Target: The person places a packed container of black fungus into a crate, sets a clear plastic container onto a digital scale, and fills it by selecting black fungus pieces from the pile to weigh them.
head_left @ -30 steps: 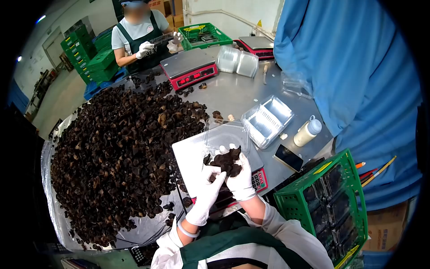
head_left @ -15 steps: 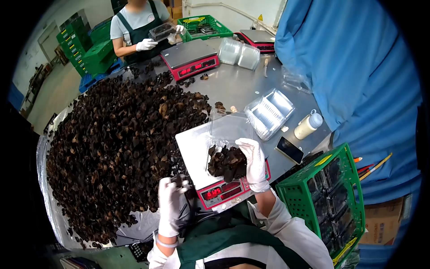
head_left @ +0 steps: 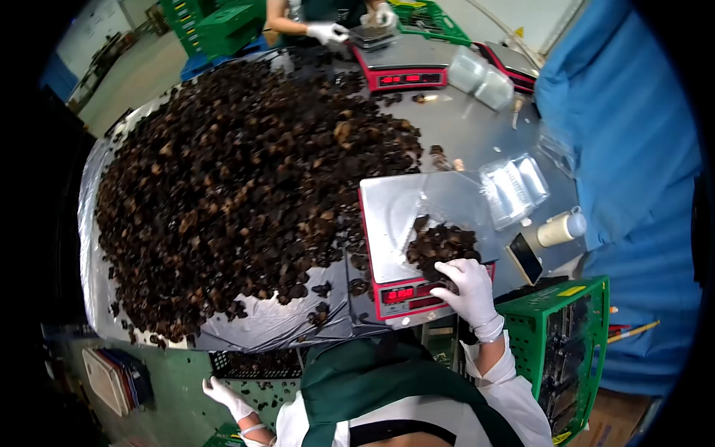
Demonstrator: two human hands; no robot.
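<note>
My right hand (head_left: pixel 468 292), in a white glove, is at the front edge of a clear plastic box holding dark dried fungus (head_left: pixel 441 244); its thumb and fingers are curled at the pieces, and what they hold is too small to tell. The box rests on a red scale (head_left: pixel 383 223) with a lit red display. Down at the lower left, away from the table, my left hand (head_left: pixel 227 398) has its fingers apart and nothing in them. A large heap of dark fungus (head_left: pixel 238 194) covers the left of the table.
Across the table a co-worker's gloved hands (head_left: pixel 328 33) are at a box on another scale (head_left: pixel 406 63). Empty clear boxes (head_left: pixel 514 190), a bottle (head_left: pixel 560 228) and a phone (head_left: pixel 525 259) lie right. A green crate (head_left: pixel 518 328) with packed boxes stands near my right arm.
My left hand has moved from the heap's edge down and away from the table. The view has shifted left and down. The co-worker's box has been lowered to the far scale.
</note>
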